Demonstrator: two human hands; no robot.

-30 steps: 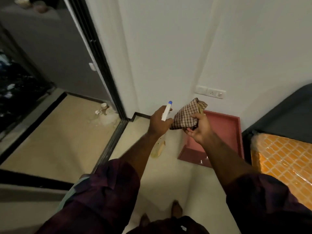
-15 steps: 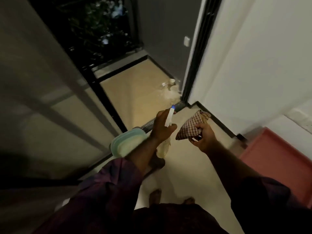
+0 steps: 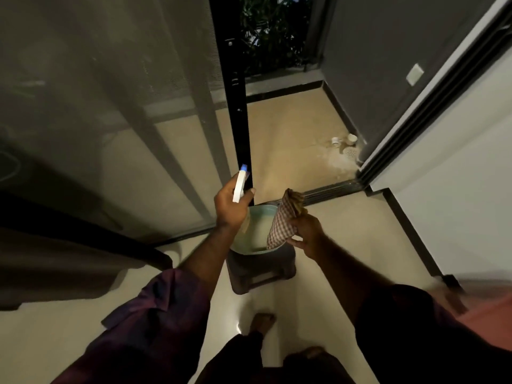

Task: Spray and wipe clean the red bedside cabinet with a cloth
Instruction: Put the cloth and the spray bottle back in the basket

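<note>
The person stands with their back half turned to the red cabinet [image 3: 491,311], which shows only as a blurred reddish patch at the lower right edge of the frame, so nothing can be sprayed or wiped there from this stance. The left hand [image 3: 231,210] is wrapped round the neck of the spray bottle [image 3: 240,187], whose blue tip points up and away towards the open balcony door. A squeeze now would, I think, only wet the door frame or the glossy floor [image 3: 346,231], and wet tile under a bare foot [image 3: 261,320] invites a slip. The right hand [image 3: 306,231] grips the bunched checked cloth [image 3: 282,220], whose lower corner hangs over the pale green bowl [image 3: 263,209]. I cannot tell whether it touches what is inside, but if it dips in it may drip all the way to the cabinet. The bowl sits on a low dark stool [image 3: 263,275] just in front of the feet, so a careless turn could knock it over. Around them, a mesh screen [image 3: 110,106] fills the left of the frame, the door track [image 3: 332,189] crosses behind the bowl, and small white cups [image 3: 352,138] sit in the balcony corner at the upper right. Only the stool stands in the way.
</note>
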